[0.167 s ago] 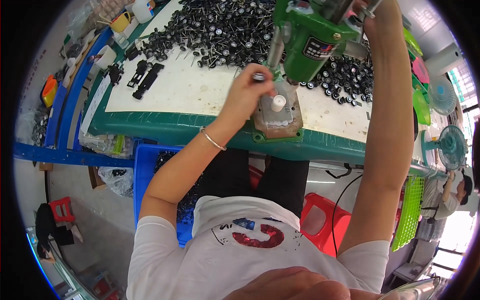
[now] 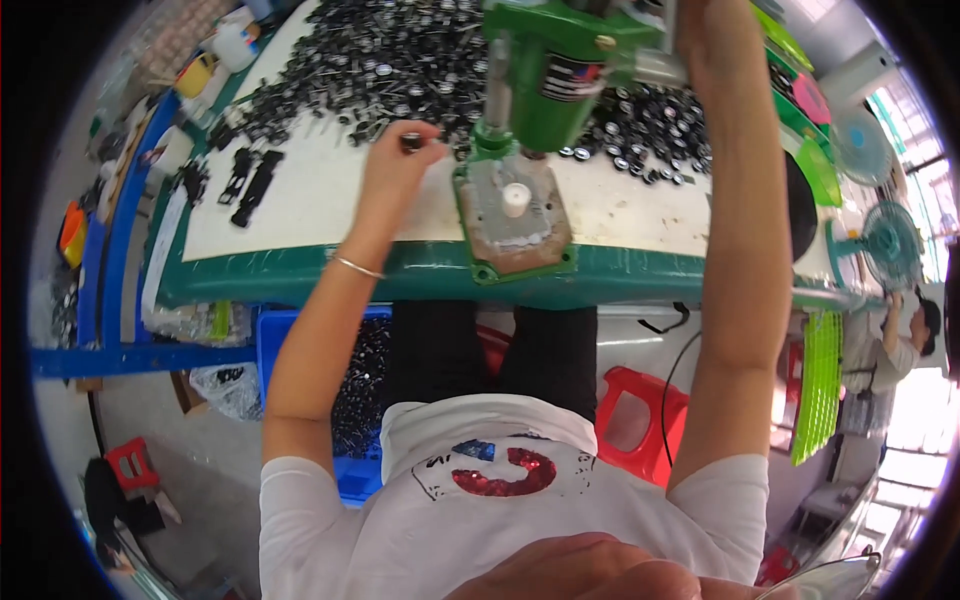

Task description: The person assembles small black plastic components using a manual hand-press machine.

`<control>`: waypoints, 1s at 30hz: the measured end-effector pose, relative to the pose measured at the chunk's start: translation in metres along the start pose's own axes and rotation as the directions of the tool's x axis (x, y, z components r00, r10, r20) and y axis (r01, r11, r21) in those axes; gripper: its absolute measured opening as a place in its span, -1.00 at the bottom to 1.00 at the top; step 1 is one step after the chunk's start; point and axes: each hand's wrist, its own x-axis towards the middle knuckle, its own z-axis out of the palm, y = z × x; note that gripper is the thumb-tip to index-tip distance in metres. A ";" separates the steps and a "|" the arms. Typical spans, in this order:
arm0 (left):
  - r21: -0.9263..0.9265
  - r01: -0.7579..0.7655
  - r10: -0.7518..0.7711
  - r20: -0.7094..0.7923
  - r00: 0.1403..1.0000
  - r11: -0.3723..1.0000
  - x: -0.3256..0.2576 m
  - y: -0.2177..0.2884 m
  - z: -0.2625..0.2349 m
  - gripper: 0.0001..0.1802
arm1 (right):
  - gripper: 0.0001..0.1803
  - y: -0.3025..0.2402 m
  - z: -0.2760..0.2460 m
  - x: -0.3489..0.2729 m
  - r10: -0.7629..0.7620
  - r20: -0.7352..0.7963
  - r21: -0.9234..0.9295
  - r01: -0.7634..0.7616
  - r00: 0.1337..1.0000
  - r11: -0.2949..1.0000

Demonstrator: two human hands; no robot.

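Grip of left hand: my left hand (image 2: 398, 165) is pinching one small black part (image 2: 411, 141) between the thumb and the fingertips, and the fingers are closing narrowly around it.
Place of the part: I am holding it just above the white table top (image 2: 310, 205), at the edge of the big heap of black parts (image 2: 370, 60), a little to the left of the press.
Grip of right hand: my right hand (image 2: 705, 35) is reaching up to the metal lever (image 2: 655, 65) at the top right of the green press (image 2: 555, 60). The picture is cutting the hand off at the upper rim, so I cannot tell if the fingers are closing around the lever or only lying against it.
Press base: the green base plate (image 2: 515, 220) is standing at the front edge of the table, and a small white peg (image 2: 514, 198) is standing upright in its middle with nothing on it.
Second heap: more black round parts (image 2: 650, 120) are lying to the right of the press, behind my right forearm.
Left wrist: I am wearing a thin silver bracelet (image 2: 358, 267).
Under the table: a blue crate (image 2: 350, 400) with dark parts is standing beside my left knee, and a red stool (image 2: 640, 420) is standing on my right.
Far right: another person (image 2: 895, 340) is standing near two fans.
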 end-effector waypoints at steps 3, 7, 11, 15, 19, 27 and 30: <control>0.447 -0.063 0.046 0.048 0.998 0.892 0.019 -0.006 -0.006 -0.78 | -0.64 0.033 -0.055 -0.029 -0.303 -0.002 -0.553 0.251 0.953 0.794; 0.616 -0.184 0.154 0.102 0.983 0.766 0.032 -0.021 0.002 -0.80 | -0.76 0.078 -0.135 -0.077 0.078 -0.006 -0.818 -0.050 0.997 0.573; 0.695 -0.258 0.263 0.102 0.959 0.671 0.038 -0.028 0.000 -0.81 | -0.81 0.103 -0.131 -0.112 0.123 0.107 -0.980 0.084 0.987 0.178; 0.441 -0.046 0.026 0.052 0.998 0.896 0.033 -0.020 -0.006 -0.85 | -0.82 0.121 -0.132 -0.120 0.036 0.157 -0.987 0.156 0.987 0.038; -0.084 0.037 -0.032 0.064 0.997 0.996 0.007 -0.005 -0.011 -0.85 | -0.85 0.112 -0.126 -0.120 -0.022 0.239 -0.970 0.240 0.971 0.037; -0.282 0.023 0.026 0.168 0.985 0.959 -0.023 0.015 0.001 -0.81 | -0.80 0.095 -0.033 -0.148 0.072 0.381 -0.655 0.214 0.922 0.725; -0.272 0.019 0.036 0.198 0.979 0.962 -0.030 0.022 0.004 -0.83 | -0.77 0.095 -0.030 -0.153 0.145 0.399 -0.618 0.149 0.906 0.772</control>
